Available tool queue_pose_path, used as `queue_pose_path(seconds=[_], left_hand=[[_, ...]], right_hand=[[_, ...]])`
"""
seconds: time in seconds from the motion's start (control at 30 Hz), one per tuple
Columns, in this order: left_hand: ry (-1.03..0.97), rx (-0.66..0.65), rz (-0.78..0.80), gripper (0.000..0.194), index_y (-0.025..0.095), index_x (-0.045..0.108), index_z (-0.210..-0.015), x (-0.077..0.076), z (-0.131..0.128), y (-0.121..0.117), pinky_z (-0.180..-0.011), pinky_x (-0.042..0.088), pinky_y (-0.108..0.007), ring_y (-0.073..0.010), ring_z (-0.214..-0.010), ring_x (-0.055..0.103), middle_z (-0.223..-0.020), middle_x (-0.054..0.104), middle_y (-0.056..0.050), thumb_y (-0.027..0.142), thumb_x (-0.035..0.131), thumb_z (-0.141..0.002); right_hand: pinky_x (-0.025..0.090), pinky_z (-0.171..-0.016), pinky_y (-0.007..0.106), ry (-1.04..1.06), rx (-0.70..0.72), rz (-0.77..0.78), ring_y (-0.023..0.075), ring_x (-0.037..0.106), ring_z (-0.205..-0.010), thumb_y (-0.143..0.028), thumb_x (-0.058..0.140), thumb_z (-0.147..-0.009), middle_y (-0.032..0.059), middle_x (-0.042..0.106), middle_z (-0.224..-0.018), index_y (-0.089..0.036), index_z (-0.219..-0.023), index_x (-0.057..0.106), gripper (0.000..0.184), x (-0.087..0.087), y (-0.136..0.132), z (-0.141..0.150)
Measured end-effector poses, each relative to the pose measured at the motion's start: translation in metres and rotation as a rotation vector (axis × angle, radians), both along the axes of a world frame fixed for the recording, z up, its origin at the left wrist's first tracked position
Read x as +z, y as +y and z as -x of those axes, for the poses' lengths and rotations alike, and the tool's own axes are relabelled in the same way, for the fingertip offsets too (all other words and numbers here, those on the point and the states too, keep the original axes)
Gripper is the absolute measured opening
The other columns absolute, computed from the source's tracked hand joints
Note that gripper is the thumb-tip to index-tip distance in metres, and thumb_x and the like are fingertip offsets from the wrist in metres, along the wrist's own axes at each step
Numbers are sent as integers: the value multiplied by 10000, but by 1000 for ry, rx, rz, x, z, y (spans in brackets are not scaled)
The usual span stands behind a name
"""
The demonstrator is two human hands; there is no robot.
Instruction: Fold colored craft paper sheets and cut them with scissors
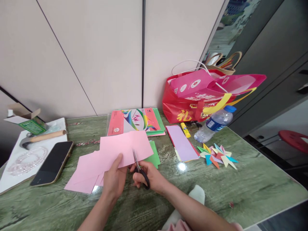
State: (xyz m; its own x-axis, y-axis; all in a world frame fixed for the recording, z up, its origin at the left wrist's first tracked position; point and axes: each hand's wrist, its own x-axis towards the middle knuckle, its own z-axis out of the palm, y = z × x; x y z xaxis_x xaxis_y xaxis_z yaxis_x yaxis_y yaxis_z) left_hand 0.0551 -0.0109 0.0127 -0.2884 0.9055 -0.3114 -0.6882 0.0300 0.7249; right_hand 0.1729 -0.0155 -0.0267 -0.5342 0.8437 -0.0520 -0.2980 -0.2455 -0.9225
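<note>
My left hand (115, 179) grips a sheet of pink paper (120, 144) by its lower edge, thumb on top. In my right hand (150, 176) is a pair of scissors (144, 179) with black handles, fingers in the loops. Its blades lie across the right part of the pink sheet, pointing away from me. Other pink paper pieces (84, 170) lie on the table to the left, partly under the held sheet. Green paper (154, 155) shows from beneath the sheet's right side.
A packet of coloured paper (134, 121) lies by the wall. Right of it are a red bag (178, 109), glue stick (185, 130), water bottle (214, 123), stacked paper strips (184, 144) and folded paper stars (218, 155). At left are a phone (53, 163), hammer (45, 137), beads (27, 160) and green box (31, 123).
</note>
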Motion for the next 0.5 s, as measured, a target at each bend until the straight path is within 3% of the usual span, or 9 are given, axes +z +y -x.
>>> queue_pose_path(seconds=[0.2, 0.37, 0.5], left_hand=[[27, 8, -6, 178, 150, 627, -859, -1, 0, 0, -677, 509, -254, -138, -710, 596, -786, 657, -28, 134, 604, -684], [45, 31, 5, 139, 144, 618, -797, -3, -2, -2, -636, 510, -245, -128, -653, 585, -714, 628, -8, 145, 632, -659], [68, 33, -13, 244, 177, 613, -884, -7, -5, -3, -611, 510, -248, -130, -665, 582, -747, 628, 3, 151, 651, -644]], right_hand=[[380, -461, 210, 3, 18, 12, 61, 445, -405, -404, 651, -654, -69, 493, -487, -148, -798, 500, 330, 0, -1, 1], [372, -454, 209, -1, -14, 9, 65, 439, -402, -408, 646, -655, -65, 491, -476, -147, -797, 508, 328, -1, -1, 1], [357, -444, 201, -37, -57, -30, 69, 439, -426, -402, 649, -643, -47, 496, -498, -135, -776, 539, 318, 2, 0, 1]])
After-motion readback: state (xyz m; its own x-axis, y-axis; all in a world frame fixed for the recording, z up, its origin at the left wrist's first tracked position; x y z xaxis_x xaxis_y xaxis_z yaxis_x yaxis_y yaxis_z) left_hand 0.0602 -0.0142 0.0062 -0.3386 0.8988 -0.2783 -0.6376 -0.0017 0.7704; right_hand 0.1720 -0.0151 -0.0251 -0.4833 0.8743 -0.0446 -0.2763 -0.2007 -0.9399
